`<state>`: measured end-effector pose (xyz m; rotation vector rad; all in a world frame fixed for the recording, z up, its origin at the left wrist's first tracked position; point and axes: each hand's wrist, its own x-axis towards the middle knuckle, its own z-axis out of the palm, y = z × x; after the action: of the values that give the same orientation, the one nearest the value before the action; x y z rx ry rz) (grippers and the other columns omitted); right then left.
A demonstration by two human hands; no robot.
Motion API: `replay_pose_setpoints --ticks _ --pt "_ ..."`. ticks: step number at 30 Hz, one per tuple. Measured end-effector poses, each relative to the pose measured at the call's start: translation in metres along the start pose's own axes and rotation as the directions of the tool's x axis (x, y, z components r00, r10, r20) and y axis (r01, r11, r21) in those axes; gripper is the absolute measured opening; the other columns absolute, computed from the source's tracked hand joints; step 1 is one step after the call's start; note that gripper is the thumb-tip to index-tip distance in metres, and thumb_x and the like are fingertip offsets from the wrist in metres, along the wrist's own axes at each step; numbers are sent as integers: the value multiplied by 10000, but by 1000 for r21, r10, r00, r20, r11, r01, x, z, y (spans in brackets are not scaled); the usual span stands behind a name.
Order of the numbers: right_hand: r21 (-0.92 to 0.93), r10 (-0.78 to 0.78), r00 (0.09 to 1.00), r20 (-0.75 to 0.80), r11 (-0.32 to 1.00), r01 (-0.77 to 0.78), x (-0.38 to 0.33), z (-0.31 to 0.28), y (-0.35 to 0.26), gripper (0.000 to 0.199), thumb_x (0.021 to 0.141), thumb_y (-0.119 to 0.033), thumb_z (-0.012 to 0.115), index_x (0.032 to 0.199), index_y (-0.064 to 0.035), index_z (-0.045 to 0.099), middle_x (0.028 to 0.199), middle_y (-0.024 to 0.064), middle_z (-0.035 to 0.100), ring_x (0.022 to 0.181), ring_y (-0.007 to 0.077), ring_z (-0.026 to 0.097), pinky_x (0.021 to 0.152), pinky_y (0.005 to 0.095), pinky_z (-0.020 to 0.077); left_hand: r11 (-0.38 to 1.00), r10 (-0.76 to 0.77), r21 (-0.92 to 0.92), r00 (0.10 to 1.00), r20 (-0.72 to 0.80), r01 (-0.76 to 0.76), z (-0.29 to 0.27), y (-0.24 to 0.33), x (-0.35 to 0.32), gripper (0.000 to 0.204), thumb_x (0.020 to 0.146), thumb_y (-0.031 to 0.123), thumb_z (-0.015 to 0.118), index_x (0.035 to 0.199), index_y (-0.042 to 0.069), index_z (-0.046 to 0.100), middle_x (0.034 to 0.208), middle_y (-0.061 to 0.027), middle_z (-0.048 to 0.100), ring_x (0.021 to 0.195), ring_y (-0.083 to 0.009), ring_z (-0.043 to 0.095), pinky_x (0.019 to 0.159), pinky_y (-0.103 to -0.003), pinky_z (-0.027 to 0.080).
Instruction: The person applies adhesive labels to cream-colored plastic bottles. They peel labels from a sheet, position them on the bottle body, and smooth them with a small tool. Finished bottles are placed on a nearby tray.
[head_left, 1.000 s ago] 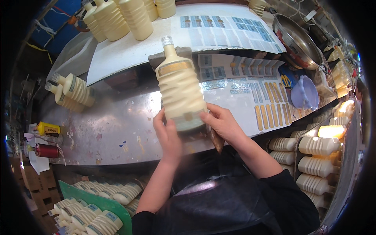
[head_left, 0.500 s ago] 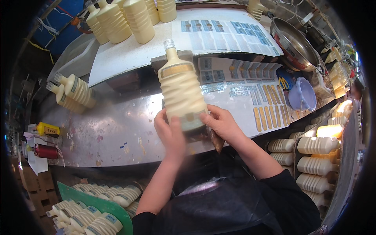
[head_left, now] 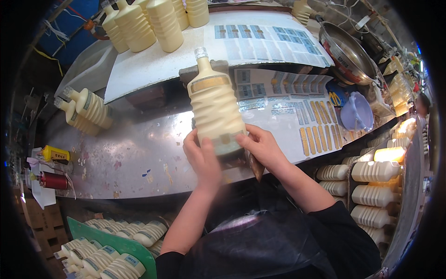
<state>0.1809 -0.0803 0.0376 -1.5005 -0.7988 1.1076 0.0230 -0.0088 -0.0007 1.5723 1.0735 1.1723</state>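
A cream, ridged bottle point(head_left: 214, 104) lies tilted before me, its clear-threaded neck pointing away. Its shoulder rests against a dark block point(head_left: 189, 74) on the bench. A gold strip point(head_left: 210, 83) crosses the shoulder, and a blue-grey label point(head_left: 226, 140) sits near the base. My left hand point(head_left: 203, 160), slightly blurred, is closed around the left side of the base, with its thumb on the front. On the other side, my right hand point(head_left: 261, 145) grips the lower edge, thumb against the label's right end. Beneath that hand, a brown pointed piece point(head_left: 255, 167) sticks out.
Gold strips point(head_left: 320, 139) and blue labels point(head_left: 283, 109) lie in rows at right, beside a lilac bucket point(head_left: 357, 111) and a wide pan point(head_left: 348, 51). Bottles point(head_left: 165, 25) stand on the raised white board point(head_left: 204, 42). More lie at left point(head_left: 88, 109) and in a green-sided crate point(head_left: 148, 262).
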Motion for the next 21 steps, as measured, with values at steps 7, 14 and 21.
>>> replay_pose_setpoints --ticks 7,14,21 --pt "-32 -58 998 0 998 58 6 -4 10 497 944 -378 712 1272 -6 677 899 82 722 791 122 651 733 291 539 1000 11 -11 1000 20 -11 0 1 1 424 1100 309 456 1346 -35 424 1289 -162 496 1196 -225 481 1082 -379 367" --pt "-39 15 998 -56 999 -17 2 -20 -20 353 1013 -269 557 1190 -14 725 1026 31 693 973 98 611 895 260 482 998 -54 -34 997 47 55 -3 7 2 471 1114 376 406 1368 -21 412 1318 -159 476 1234 -225 461 1110 -379 342" --pt "-253 -259 960 -111 941 225 -23 19 -72 180 967 -76 628 1109 -5 546 926 83 698 732 121 649 647 279 531 983 -39 -175 997 67 51 -8 -5 2 511 1118 417 361 1378 -21 404 1334 -157 472 1250 -230 458 1120 -382 339"
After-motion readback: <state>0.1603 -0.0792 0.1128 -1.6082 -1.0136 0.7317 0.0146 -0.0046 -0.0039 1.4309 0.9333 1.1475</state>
